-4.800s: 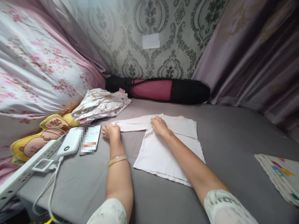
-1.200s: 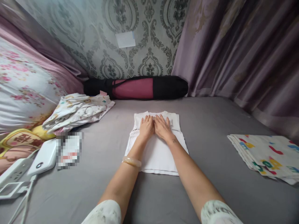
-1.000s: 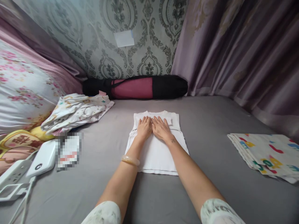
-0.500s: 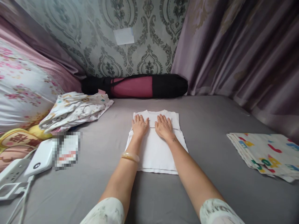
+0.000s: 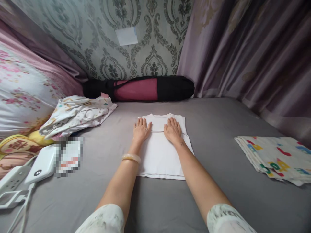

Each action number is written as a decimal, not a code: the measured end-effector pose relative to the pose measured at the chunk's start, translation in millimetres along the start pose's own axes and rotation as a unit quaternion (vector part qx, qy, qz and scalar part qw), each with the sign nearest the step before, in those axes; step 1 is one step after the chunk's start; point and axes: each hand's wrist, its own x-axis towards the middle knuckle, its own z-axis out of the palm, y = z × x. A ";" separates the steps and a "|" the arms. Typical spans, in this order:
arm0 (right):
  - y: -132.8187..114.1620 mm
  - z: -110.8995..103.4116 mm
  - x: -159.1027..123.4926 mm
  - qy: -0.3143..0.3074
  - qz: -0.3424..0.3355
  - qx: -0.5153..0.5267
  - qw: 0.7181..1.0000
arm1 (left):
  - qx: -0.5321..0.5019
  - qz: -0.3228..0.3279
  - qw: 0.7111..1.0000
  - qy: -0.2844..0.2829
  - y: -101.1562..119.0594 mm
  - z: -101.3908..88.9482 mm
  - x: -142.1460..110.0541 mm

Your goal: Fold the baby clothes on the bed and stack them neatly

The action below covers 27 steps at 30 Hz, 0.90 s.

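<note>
A white shirt (image 5: 160, 155) lies flat on the grey bed sheet in front of me, its sleeves folded in across the upper part and its neckline at the far end. My left hand (image 5: 142, 129) rests palm down on the shirt's upper left, fingers stretched out. On the upper right, my right hand (image 5: 173, 130) also presses flat, with its fingers extended. Neither hand grips the fabric. A pale bangle (image 5: 131, 157) circles my left wrist.
Rumpled patterned clothes (image 5: 80, 113) lie at left, near a white power bank (image 5: 41, 163) and a power strip (image 5: 12, 178) with cables. Folded letter-print cloth (image 5: 277, 158) sits at right. A long black and maroon bag (image 5: 136, 89) lies along the wall.
My hands have slid apart across the shirt, the left one outward to the left and the right one slightly right. The view has shifted a little.
</note>
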 end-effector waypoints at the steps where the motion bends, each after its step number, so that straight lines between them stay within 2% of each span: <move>1: 1.6 -0.2 0.3 0.004 0.007 -0.001 1.000 | -0.003 -0.003 1.000 -0.001 -2.4 -0.2 0.9; 6: 8.1 -2.6 1.9 0.000 0.047 -0.002 0.999 | -0.018 -0.030 0.999 -0.017 -6.8 -0.2 5.3; 11: 8.4 -3.9 2.7 -0.024 0.049 -0.008 0.998 | 0.002 -0.036 0.999 -0.017 -4.9 1.0 4.9; 18: 14.2 -14.1 7.6 -0.046 0.039 0.013 0.998 | 0.038 -0.029 0.995 -0.089 -2.9 -15.5 16.9; 20: 18.4 -17.3 8.6 -0.016 0.040 0.018 0.999 | 0.063 -0.015 0.995 -0.071 2.8 -20.0 20.0; 23: 24.4 -17.4 8.1 0.022 0.068 0.006 0.997 | 0.077 0.016 0.997 0.003 13.0 -16.5 20.1; 25: 27.1 -15.1 7.4 0.012 0.086 -0.003 0.996 | 0.067 0.027 0.997 0.026 17.5 -8.6 18.1; 27: 28.6 -12.6 7.2 0.000 0.092 -0.009 0.996 | 0.057 0.028 0.998 0.025 18.8 -0.4 16.0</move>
